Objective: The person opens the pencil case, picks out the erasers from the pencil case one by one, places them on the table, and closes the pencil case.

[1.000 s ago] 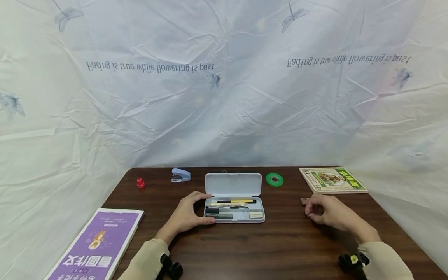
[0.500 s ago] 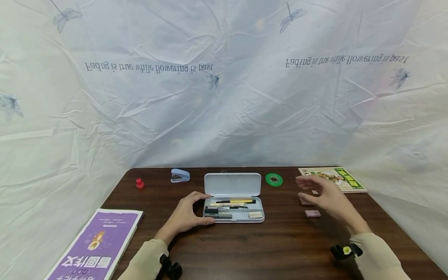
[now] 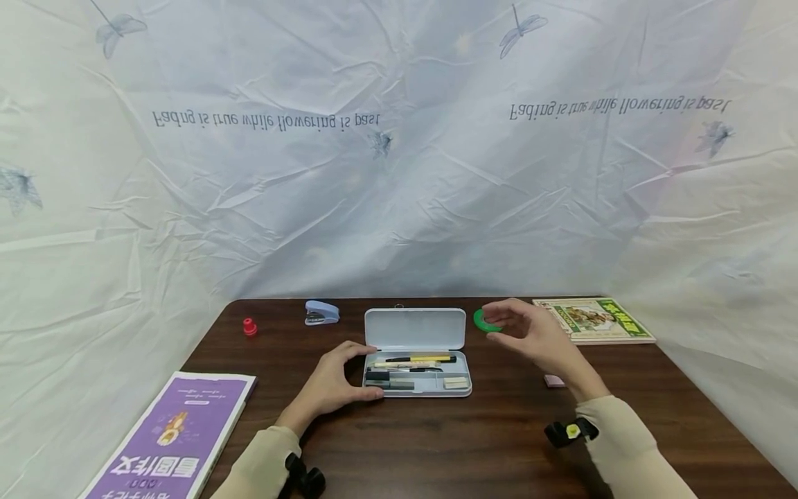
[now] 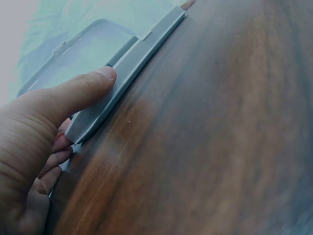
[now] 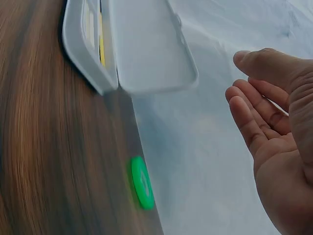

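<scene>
My left hand (image 3: 333, 378) holds the left end of a white pencil case (image 3: 414, 329), which lies with its lid up. In the left wrist view the thumb (image 4: 93, 83) presses on the front edge and the fingers reach round the end. Inside the case are several pens (image 3: 414, 364), a grey-green marker (image 3: 399, 385) and a white eraser (image 3: 456, 382). My right hand (image 3: 536, 339), fingers spread and holding nothing, is over the table beside a green tape roll (image 3: 480, 321). It partly covers the roll in the head view; the right wrist view shows a gap between them.
A small pink block (image 3: 553, 381) shows behind the right wrist. A picture book (image 3: 598, 320) lies at the back right, a purple workbook (image 3: 181, 430) at the front left. A light-blue stapler (image 3: 321, 312) and a red stopper-shaped piece (image 3: 250, 326) stand at the back left.
My right hand has lifted off the small pink blocks, its fingers opening, and has moved left to the green tape roll. The left hand and the pencil case have stayed put.
</scene>
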Action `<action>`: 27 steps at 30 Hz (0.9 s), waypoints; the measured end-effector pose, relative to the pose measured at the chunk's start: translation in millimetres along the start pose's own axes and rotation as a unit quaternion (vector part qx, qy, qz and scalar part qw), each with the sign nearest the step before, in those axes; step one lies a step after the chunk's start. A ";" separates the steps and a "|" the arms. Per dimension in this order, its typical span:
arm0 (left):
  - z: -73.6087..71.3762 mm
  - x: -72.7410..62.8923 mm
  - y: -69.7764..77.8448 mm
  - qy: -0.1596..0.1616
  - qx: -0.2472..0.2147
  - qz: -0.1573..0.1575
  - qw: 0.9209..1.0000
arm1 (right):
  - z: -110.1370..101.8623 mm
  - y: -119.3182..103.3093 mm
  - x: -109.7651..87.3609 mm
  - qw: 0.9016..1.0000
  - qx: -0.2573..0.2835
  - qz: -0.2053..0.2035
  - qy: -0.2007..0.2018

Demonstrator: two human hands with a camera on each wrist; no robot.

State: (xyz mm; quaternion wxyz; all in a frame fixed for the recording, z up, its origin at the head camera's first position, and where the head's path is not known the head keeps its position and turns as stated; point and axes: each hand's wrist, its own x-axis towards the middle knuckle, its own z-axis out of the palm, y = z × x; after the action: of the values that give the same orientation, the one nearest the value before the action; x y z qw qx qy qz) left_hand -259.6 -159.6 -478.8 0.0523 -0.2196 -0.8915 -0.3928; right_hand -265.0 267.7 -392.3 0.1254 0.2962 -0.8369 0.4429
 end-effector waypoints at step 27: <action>0.1 1.3 -0.5 0.005 0.008 0.002 1.000 | 65.0 -15.5 5.9 0.959 -0.096 -0.053 -0.263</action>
State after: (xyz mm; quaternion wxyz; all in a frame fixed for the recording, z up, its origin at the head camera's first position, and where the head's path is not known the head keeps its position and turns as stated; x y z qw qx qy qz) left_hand -260.9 -159.4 -478.9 0.0594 -0.2193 -0.8936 -0.3870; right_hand -256.9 205.7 -416.7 -0.0477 0.4322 -0.8623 0.2595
